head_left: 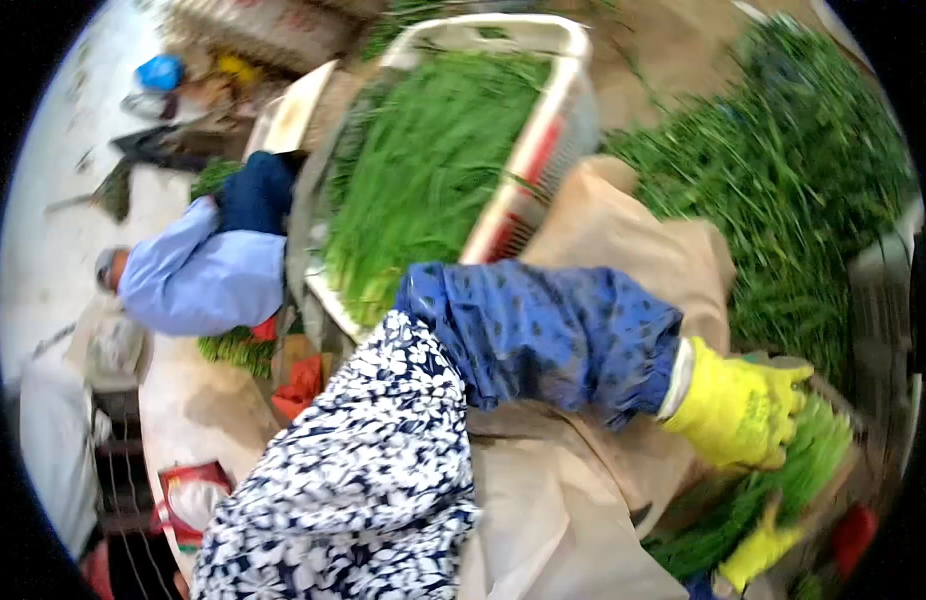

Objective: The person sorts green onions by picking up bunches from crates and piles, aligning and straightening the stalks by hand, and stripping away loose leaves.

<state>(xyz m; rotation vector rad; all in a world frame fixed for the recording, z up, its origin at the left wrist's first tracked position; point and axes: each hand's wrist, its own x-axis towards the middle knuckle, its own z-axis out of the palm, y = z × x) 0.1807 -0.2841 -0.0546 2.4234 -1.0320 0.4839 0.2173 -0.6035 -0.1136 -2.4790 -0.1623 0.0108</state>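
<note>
My left hand (738, 405), in a yellow rubber glove, reaches across from the left in a blue patterned sleeve cover. Its fingers are bent over a bundle of long, thin green leaves that look like chives (818, 455). Lower down, my right hand (761, 552) wears the same kind of yellow glove. It is beside the lower edge of those chives, its thumb up against them and its other fingers blurred. Part of the bundle is hidden under the left glove.
A white plastic crate (573, 45) full of chives stands ahead. A big loose heap of greens (783, 180) lies to the right. My beige apron (543, 500) covers my lap. At the left sits another person (208, 270) in a light blue top, near a red package (198, 495).
</note>
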